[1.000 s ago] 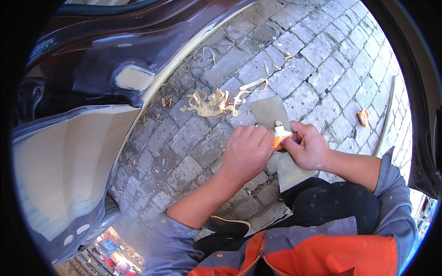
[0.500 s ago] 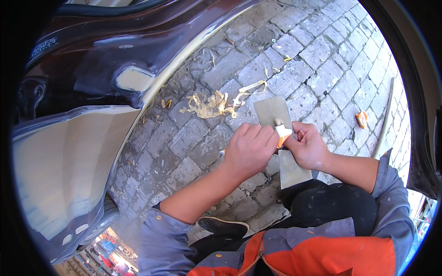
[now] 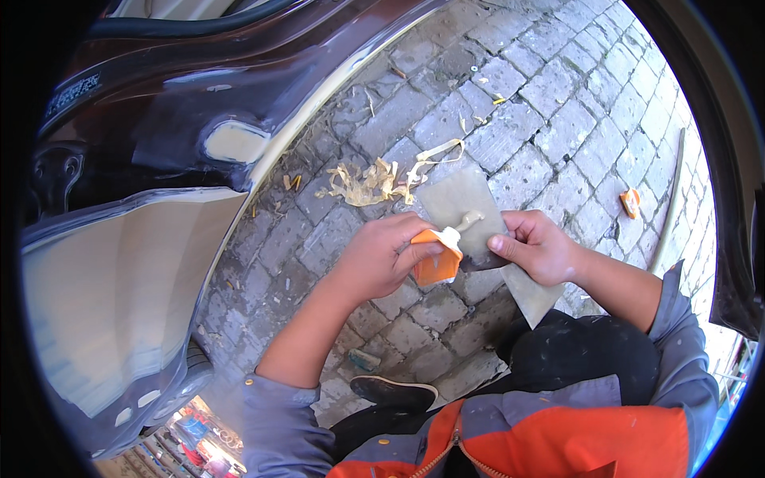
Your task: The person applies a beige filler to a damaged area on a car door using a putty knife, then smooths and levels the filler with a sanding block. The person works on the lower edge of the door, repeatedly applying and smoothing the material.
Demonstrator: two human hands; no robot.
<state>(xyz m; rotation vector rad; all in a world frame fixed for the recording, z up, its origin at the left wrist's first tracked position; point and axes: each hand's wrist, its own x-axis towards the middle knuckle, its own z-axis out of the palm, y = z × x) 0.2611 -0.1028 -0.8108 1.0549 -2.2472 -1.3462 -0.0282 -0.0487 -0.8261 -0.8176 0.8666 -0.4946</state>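
My left hand [image 3: 378, 255] is closed on an orange-and-white squeeze tube [image 3: 434, 263], tilted toward a grey flat spreader [image 3: 454, 191]. A blob of beige paste [image 3: 468, 221] lies on that blade by the nozzle. My right hand [image 3: 538, 251] grips the spreader with its thumb on top, and a second grey blade [image 3: 532, 293] hangs below it, also in that hand's hold. Both hands are over the paving between my knees and the car.
A dark car body [image 3: 135, 291] with sanded, filler-coated patches fills the left. Crumpled masking tape [image 3: 370, 183], a small orange item [image 3: 629, 203] and a long pale strip [image 3: 669, 199] lie on the paving [image 3: 526, 95]. A dark curved frame [image 3: 737, 271] edges the right.
My left hand and tube moved down-left, exposing more orange body. A longer trail of paste now shows on the upper blade, which shifted left; the lower blade has tilted.
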